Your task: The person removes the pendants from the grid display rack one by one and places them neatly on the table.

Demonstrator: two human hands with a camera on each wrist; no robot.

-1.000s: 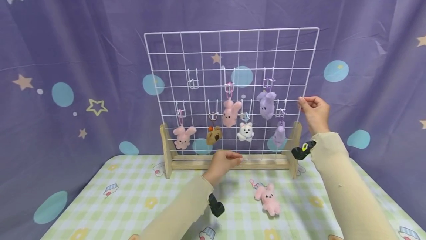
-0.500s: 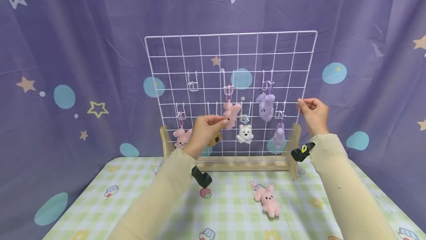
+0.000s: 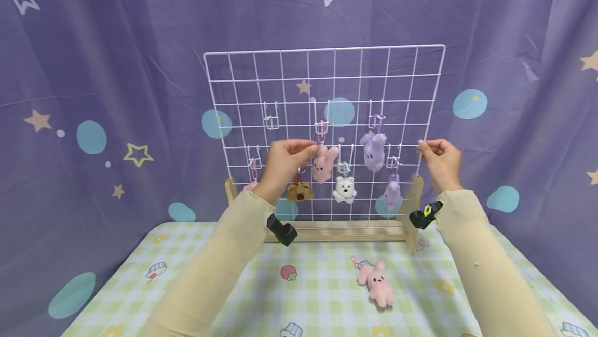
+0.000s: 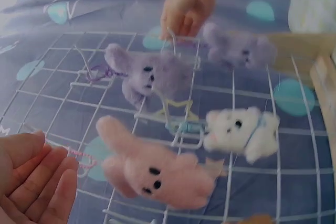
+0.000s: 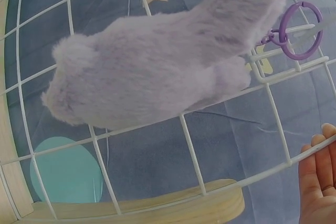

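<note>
My left hand (image 3: 286,163) is raised in front of the white wire grid (image 3: 335,75), its fingertips beside the top of a hanging pink bunny keychain (image 3: 323,165). In the left wrist view its fingers (image 4: 50,179) are loosely bent by the pink chain (image 4: 79,156), with nothing held between them. My right hand (image 3: 441,162) pinches the grid's right edge wire, near two purple bunny keychains (image 3: 374,152). Below the left hand hangs a brown bear keychain (image 3: 300,192); a white bear keychain (image 3: 344,190) hangs to its right. My left forearm mostly hides another pink bunny.
A bare white hook (image 3: 271,121) is fixed at the grid's upper left. On the checked tablecloth (image 3: 224,295) lies a loose pink bunny keychain (image 3: 378,285). A wooden stand (image 3: 350,230) carries the grid, with a purple curtain (image 3: 117,181) behind it.
My left hand has risen from the stand's base to the upper part of the hanging pink bunny. The brown bear has swung round. My right hand stays at the edge wire.
</note>
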